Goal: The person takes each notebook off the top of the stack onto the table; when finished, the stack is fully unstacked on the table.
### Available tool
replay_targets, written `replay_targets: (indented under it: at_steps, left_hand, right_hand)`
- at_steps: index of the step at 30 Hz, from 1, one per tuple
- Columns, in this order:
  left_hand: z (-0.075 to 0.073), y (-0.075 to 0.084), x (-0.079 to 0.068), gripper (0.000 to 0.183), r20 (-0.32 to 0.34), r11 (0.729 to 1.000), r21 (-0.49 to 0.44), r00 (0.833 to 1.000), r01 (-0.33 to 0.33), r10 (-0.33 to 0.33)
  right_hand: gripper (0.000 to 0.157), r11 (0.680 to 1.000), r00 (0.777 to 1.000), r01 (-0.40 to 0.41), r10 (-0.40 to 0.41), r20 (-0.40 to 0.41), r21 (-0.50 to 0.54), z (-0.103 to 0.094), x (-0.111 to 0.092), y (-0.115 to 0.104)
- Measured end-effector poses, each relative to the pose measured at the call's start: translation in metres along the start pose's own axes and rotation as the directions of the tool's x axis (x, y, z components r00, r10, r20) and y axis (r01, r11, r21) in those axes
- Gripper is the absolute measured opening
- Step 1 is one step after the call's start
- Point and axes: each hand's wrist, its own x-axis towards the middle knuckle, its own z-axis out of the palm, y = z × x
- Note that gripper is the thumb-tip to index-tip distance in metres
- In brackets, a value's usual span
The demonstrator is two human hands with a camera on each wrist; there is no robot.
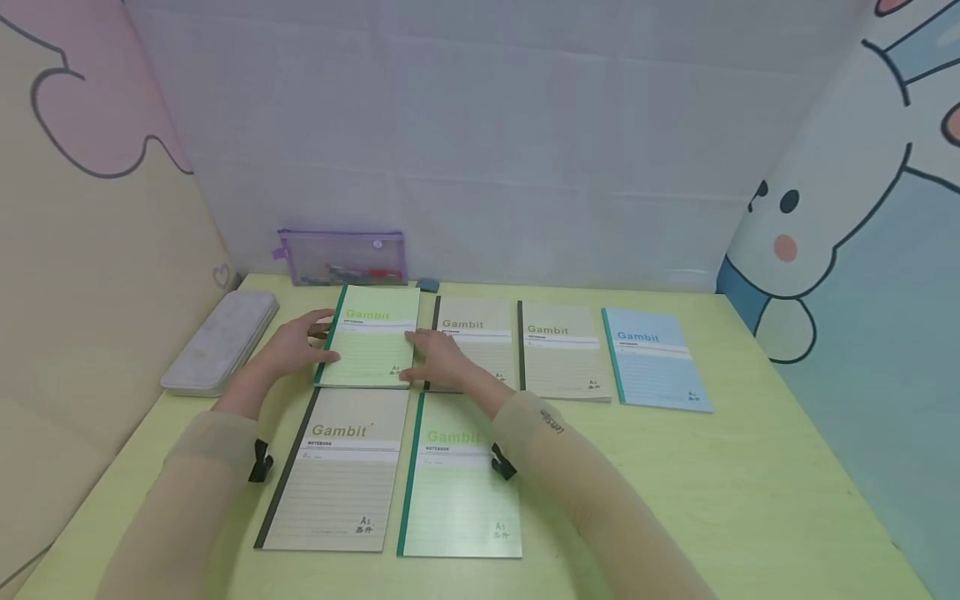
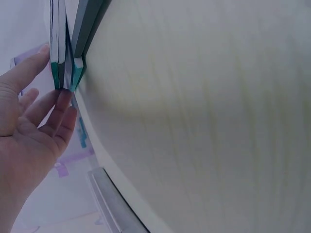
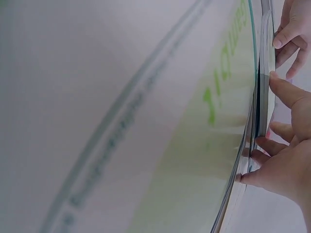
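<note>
A green notebook [image 1: 369, 346] with a dark green spine lies at the back left, on top of other notebooks; their spine ends [image 2: 57, 73] show in the left wrist view. My left hand [image 1: 296, 343] holds its spine side, thumb on the near part and fingers farther back. On the opposite edge my right hand [image 1: 438, 358] grips, its fingers spread along the side in the right wrist view. Partly behind that hand is a beige notebook [image 1: 480, 321]. In front lie a larger-looking beige notebook [image 1: 337, 492] and another green notebook [image 1: 457, 500]. How many lie stacked is hard to tell.
Farther right are another beige notebook [image 1: 562, 358] and a blue notebook [image 1: 656, 367]. A purple-edged clear pencil pouch [image 1: 341, 254] stands against the back wall, a small dark block [image 1: 427, 285] beside it. At left lies a pale flat case [image 1: 221, 342]. Walls border the yellowish table [image 1: 750, 500].
</note>
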Motion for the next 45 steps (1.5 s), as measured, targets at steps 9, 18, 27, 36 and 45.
replay_targets:
  at_steps: [9,18,27,36,45]
  left_hand:
    - [-0.005,0.004,-0.002,0.079,-0.069,0.995,-0.043,0.994,-0.085,0.082]
    - [-0.019,0.03,-0.005,0.07,-0.17,0.979,-0.145,0.978,-0.145,0.12]
    - [-0.028,0.069,-0.008,0.069,-0.242,0.946,-0.269,0.963,-0.181,0.115]
    - [-0.033,0.11,-0.01,0.071,-0.2,0.921,-0.306,0.962,-0.239,0.184]
    - [-0.031,0.155,-0.023,0.072,-0.14,0.865,-0.404,0.954,-0.298,0.264]
  right_hand:
    - [0.075,0.981,0.997,-0.011,0.025,-0.071,0.192,-0.013,-0.007,0.0]
    - [0.062,0.916,0.978,-0.005,0.087,-0.187,0.402,-0.04,-0.012,0.006]
    - [0.05,0.804,0.972,0.021,0.124,-0.201,0.595,-0.069,-0.033,0.02]
    - [0.067,0.734,0.977,0.107,0.049,-0.209,0.671,-0.105,-0.063,0.033]
    - [0.068,0.747,0.978,0.122,0.021,-0.206,0.654,-0.142,-0.106,0.042]
